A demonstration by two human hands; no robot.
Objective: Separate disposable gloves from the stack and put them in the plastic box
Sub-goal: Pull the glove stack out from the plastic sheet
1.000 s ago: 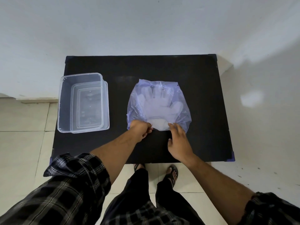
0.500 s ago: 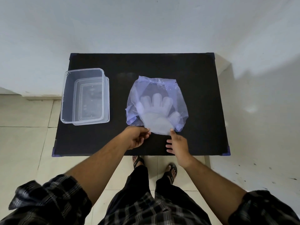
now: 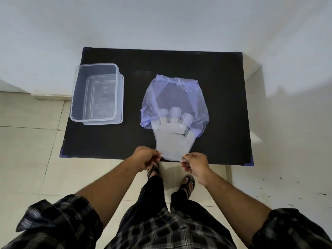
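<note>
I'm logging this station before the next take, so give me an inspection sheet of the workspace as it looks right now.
Surface: black table, against a white wall.
Job's things: stack of disposable gloves, cuff end drawn out of a bluish plastic bag, fingertips under the bag's mouth; clear plastic box at the table's left, open, no gloves seen in it, seemingly resting on its lid.
Clutter: nothing seen.
Grippers: left hand and right hand each pinch a corner of the glove cuff at the near table edge.
Cables: nothing seen.
Surroundings: pale tiled floor, dark specks at the right; person's sandalled feet under the table edge.
</note>
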